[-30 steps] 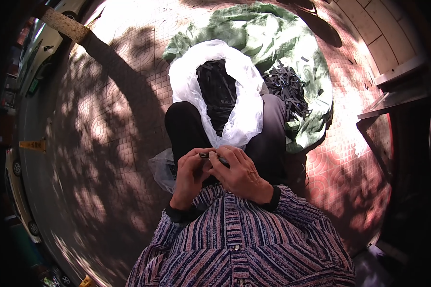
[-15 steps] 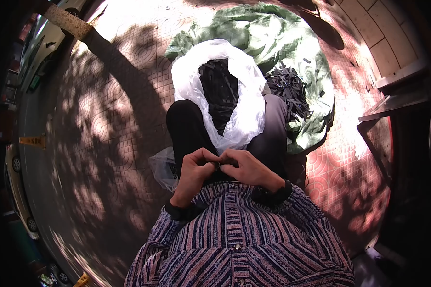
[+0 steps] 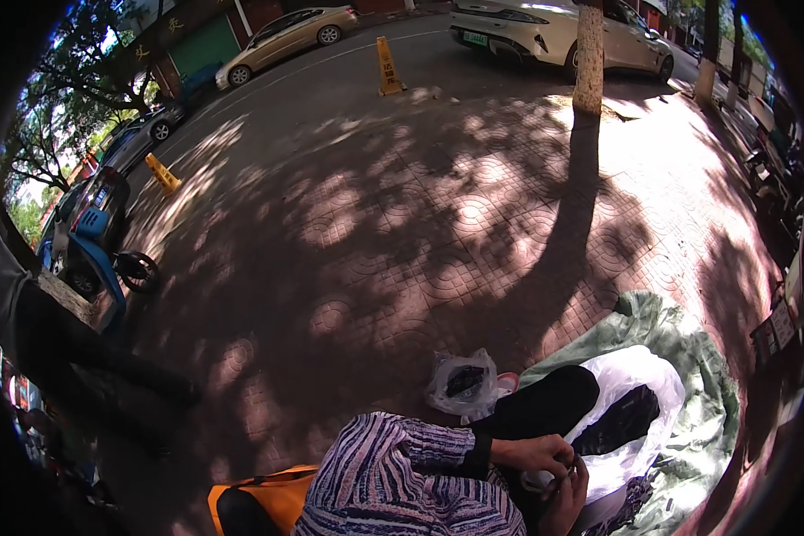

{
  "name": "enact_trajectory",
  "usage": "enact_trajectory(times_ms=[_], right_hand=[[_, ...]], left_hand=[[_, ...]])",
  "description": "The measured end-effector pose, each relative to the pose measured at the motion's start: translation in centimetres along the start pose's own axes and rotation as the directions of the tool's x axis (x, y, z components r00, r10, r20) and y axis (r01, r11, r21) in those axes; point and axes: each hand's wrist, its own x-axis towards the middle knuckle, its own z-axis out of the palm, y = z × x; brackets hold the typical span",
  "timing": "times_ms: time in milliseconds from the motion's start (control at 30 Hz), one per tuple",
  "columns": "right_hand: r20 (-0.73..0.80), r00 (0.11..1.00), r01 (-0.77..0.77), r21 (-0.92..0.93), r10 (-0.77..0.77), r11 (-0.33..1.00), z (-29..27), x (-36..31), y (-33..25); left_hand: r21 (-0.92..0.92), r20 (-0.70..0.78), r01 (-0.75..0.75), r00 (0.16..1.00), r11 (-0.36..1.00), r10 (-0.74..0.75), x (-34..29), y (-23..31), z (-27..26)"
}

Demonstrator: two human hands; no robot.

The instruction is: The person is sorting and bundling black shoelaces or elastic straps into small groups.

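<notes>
My left hand (image 3: 538, 453) and my right hand (image 3: 565, 502) meet over my lap, fingers pinched together. Whatever lies between the fingertips is too small and dark to make out. Just beyond them, a white plastic bag (image 3: 668, 382) sits open between my knees, with black material (image 3: 623, 423) inside. Under and around it spreads a green sheet (image 3: 649, 314). Part of a dark pile (image 3: 636, 497) shows on the sheet beside my right leg. Left of my left knee stands a small clear bag (image 3: 487, 391) with something dark in it.
Patterned paving (image 3: 402, 268) stretches out under tree shade. At the left are a person in dark clothes (image 3: 54, 339) and a blue scooter (image 3: 107, 268). Yellow posts (image 3: 388, 67), a tree trunk (image 3: 589, 58) and parked cars (image 3: 295, 31) stand farther off. Something orange (image 3: 272, 491) is behind me.
The view has swung left and up, so the street, cars and a person now show. The bag and my hands sit lower right in the picture. Both hands still pinch together.
</notes>
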Motion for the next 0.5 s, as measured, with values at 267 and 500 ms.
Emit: enact_trajectory(times_ms=[267,500], right_hand=[[-0.136,0.975,-0.132,0.288,0.177,0.949,-2.4,1.8,4.2],[-0.009,0.973,-0.179,0.603,0.231,0.777,-1.4,3.0,3.6]], left_hand=[[-0.075,0.143,0.19,0.973,0.979,-0.178,0.7,0.6,0.5],[-0.161,0.038,0.239,0.971,0.958,-0.236,-0.1,2.5,0.0]])
